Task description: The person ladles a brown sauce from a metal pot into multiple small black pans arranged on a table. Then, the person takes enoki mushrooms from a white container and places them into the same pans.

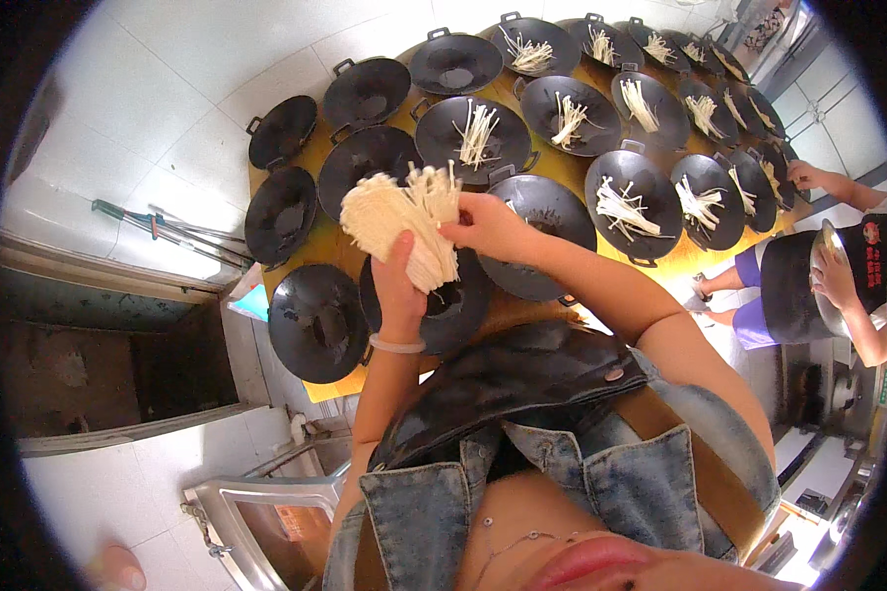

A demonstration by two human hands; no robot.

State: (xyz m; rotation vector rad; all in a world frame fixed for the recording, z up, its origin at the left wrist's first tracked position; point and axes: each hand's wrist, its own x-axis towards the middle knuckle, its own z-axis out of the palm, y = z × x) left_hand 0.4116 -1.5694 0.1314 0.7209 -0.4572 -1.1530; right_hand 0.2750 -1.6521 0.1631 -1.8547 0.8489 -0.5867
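Observation:
My left hand (399, 281) grips a thick bundle of enoki mushrooms (384, 214) from below, held above the dark woks. At the bundle's right side, my right hand (488, 229) pinches some of the stems between thumb and fingers. Beneath the bundle is a black wok (451, 318), partly hidden by my left hand and the mushrooms. Under my right forearm lies another wok (539, 221), with a few pale stems showing at its edge. Beyond it a wok (451, 137) holds a small heap of enoki (477, 133).
Rows of black two-handled woks cover a yellow table (340, 388); those on the right hold enoki, several on the left show none. At the right, a person in a dark apron (791, 281) holds a metal bowl (831, 258). A metal sink (266, 491) stands lower left.

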